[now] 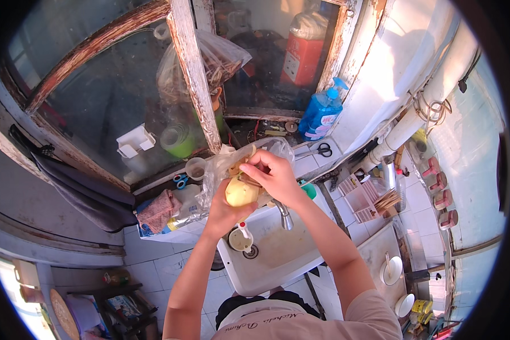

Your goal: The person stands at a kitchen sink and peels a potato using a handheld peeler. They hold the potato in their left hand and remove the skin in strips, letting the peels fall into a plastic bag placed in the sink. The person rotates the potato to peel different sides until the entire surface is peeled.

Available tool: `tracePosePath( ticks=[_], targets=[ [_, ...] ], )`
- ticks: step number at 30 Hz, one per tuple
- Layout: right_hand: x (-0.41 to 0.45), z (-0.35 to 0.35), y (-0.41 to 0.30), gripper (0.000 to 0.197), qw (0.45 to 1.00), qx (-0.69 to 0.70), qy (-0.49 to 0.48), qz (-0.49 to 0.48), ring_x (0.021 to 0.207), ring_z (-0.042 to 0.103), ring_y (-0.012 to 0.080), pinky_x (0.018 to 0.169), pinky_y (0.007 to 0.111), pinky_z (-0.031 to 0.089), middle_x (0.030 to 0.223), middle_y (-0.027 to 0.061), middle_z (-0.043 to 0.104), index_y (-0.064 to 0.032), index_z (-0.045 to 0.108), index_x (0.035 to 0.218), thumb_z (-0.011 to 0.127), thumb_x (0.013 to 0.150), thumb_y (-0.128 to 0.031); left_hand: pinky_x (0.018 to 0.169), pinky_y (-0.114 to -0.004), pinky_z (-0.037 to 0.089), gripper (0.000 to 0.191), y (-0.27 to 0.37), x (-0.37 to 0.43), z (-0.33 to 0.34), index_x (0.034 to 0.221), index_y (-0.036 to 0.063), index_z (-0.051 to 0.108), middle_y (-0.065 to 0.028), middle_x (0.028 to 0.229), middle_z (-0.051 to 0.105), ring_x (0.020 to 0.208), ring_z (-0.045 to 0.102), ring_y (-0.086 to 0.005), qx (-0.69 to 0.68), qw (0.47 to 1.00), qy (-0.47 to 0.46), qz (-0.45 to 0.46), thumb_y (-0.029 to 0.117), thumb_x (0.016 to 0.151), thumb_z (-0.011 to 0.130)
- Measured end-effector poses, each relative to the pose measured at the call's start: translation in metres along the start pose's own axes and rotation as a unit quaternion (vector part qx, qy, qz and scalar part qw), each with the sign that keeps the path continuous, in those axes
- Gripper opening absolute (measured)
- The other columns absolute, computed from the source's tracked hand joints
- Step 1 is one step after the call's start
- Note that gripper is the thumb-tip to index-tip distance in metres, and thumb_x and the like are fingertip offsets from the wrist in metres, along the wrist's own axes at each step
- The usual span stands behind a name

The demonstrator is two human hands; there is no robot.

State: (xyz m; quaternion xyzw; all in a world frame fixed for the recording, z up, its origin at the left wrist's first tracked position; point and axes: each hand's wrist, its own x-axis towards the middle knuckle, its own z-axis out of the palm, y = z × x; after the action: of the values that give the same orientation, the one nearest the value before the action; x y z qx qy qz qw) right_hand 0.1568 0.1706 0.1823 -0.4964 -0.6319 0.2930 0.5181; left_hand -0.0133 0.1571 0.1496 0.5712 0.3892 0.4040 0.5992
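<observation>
My left hand (222, 208) grips a peeled, pale yellow potato (241, 194) from below, thumb along its near side. Above it, the fingers of my right hand (273, 173) are closed on what looks like a peeler (251, 181), mostly hidden, against the potato's upper right side. Just beyond both hands, a clear plastic bag (214, 170) lies open on the ledge, with brownish peels (237, 166) in it. Below the hands is a white sink (284, 250), its metal faucet (284, 216) close under my right forearm. A white-handled cup (240, 240) stands in the sink by the drain.
Blue-handled scissors (181, 181), a plastic cup (195, 168) and a pink cloth (161, 210) lie left of the bag. On the right are black-handled scissors (318, 150), a blue soap pump bottle (321, 112) and a pink basket (359, 197). A peeling wooden window frame (195, 76) rises behind.
</observation>
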Motion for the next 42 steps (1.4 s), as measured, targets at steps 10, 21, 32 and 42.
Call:
tracePosePath(
  ticks=[10, 21, 32, 42],
  targets=[
    [0.0, 0.001, -0.006, 0.02, 0.998, 0.021, -0.061, 0.01, 0.061, 0.047, 0.0035, 0.054, 0.023, 0.039, 0.066, -0.0015, 0.056, -0.0029, 0.064, 0.088, 0.076, 0.088, -0.019, 0.082, -0.028, 0.052, 0.061, -0.004, 0.003, -0.005, 0.122, 0.0032, 0.052, -0.0034, 0.106, 0.063, 0.095, 0.061, -0.0119, -0.026, 0.999, -0.046, 0.007, 0.005, 0.069, 0.082],
    [0.019, -0.009, 0.079, 0.022, 0.996, -0.051, -0.029, 0.074, 0.06, 0.061, 0.0178, 0.056, 0.031, 0.046, 0.07, 0.009, 0.066, -0.0033, 0.066, 0.087, 0.075, 0.088, -0.023, 0.09, -0.03, 0.051, 0.067, 0.001, -0.003, -0.006, 0.125, 0.0048, 0.051, -0.0032, 0.109, 0.063, 0.101, 0.061, -0.0124, -0.065, 0.995, -0.057, 0.043, 0.004, 0.068, 0.085],
    [0.007, -0.005, 0.008, 0.021, 0.996, -0.056, 0.065, 0.018, 0.055, 0.046, 0.0057, 0.051, 0.024, 0.039, 0.06, -0.0003, 0.054, -0.003, 0.062, 0.085, 0.073, 0.09, -0.02, 0.09, -0.031, 0.051, 0.066, -0.012, 0.005, -0.011, 0.124, 0.0038, 0.051, -0.0069, 0.111, 0.065, 0.102, 0.063, -0.015, 0.098, 0.994, 0.004, 0.045, 0.008, 0.067, 0.085],
    [-0.005, -0.001, -0.01, 0.018, 0.998, 0.019, -0.045, -0.034, 0.06, 0.047, 0.0026, 0.052, 0.023, 0.038, 0.066, -0.0028, 0.057, -0.0031, 0.064, 0.087, 0.076, 0.088, -0.016, 0.085, -0.029, 0.051, 0.064, -0.006, 0.003, -0.008, 0.122, 0.0051, 0.052, -0.0033, 0.109, 0.062, 0.099, 0.06, -0.0127, -0.046, 0.996, -0.071, 0.004, 0.005, 0.067, 0.085]
  ],
)
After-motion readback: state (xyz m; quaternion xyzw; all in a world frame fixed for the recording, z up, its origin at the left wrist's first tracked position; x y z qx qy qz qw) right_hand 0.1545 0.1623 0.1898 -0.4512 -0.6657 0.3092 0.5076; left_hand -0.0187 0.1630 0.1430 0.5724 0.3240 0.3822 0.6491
